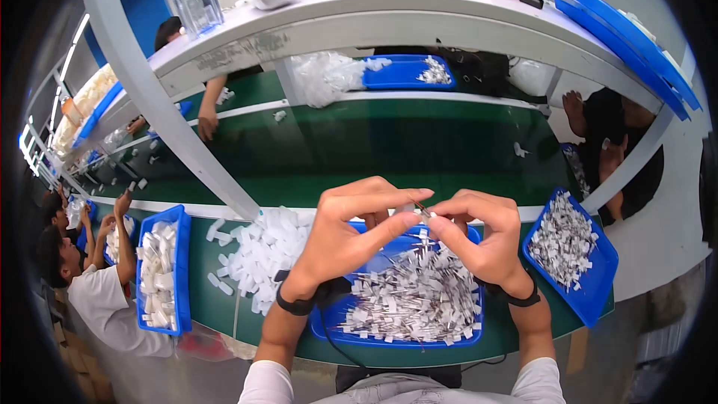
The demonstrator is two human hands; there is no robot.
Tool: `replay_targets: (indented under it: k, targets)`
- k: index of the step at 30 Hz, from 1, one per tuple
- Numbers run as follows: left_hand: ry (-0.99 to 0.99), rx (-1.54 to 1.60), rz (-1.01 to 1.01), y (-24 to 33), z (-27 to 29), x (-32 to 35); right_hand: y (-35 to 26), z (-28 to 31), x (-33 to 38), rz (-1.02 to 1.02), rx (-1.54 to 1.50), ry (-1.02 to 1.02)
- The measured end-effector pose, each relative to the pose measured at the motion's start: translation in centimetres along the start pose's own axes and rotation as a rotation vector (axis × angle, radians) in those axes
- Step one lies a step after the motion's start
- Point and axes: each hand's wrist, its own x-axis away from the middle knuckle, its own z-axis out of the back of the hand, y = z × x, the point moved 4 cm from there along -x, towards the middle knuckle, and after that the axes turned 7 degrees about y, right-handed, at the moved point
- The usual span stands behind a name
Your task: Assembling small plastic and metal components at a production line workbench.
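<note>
Above a blue tray (pixel 338 314), my left hand (pixel 345 230) and my right hand (pixel 482 238) meet fingertip to fingertip. Both are closed in a pinch around a small white part with thin dark leads (pixel 423 211); its exact shape is mostly hidden by the fingers. Beneath my hands, the tray holds a heap of small white tabs with thin brown leads (pixel 411 295). A loose pile of translucent white plastic caps (pixel 271 258) lies on the green bench beside my left wrist. Each wrist wears a black band, and a dark cable hangs by the left one.
Left stands a blue bin (pixel 182 277) of white packets; right, a tilted blue tray (pixel 594 299) of small metal-and-white parts. Ahead runs a green belt (pixel 359 142) beneath a white shelf (pixel 419 26) on slanted posts. Co-workers sit left (pixel 112 307) and stand far right (pixel 624 150).
</note>
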Motion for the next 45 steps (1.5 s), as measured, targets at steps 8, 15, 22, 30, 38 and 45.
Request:
replay_targets:
  k: [8, 15, 22, 30, 38, 45]
  targets:
    - [-0.009, -0.003, -0.076, 0.1, 0.0, 1.1, -0.5, 0.0, 0.9, 0.002, 0.014, -0.023]
    - [-0.006, 0.009, 0.025, -0.1, -0.4, 2.8, -0.3, -0.5, 2.6, -0.047, -0.034, -0.018]
    - [0.015, 0.010, -0.033, -0.2, -0.8, 1.0, -0.1, 0.1, 1.4, -0.016, -0.008, 0.000]
    - [0.024, -0.070, -0.101, -0.7, -0.4, 1.1, 0.8, 0.1, 0.9, -0.017, -0.059, 0.016]
    - [0.105, -0.231, -0.150, 0.1, -1.2, 1.9, 0.3, 0.2, 1.9, 0.000, -0.054, 0.041]
    - [0.091, -0.246, -0.149, 0.2, -0.9, 1.7, 0.2, -0.2, 1.4, -0.041, -0.054, 0.045]
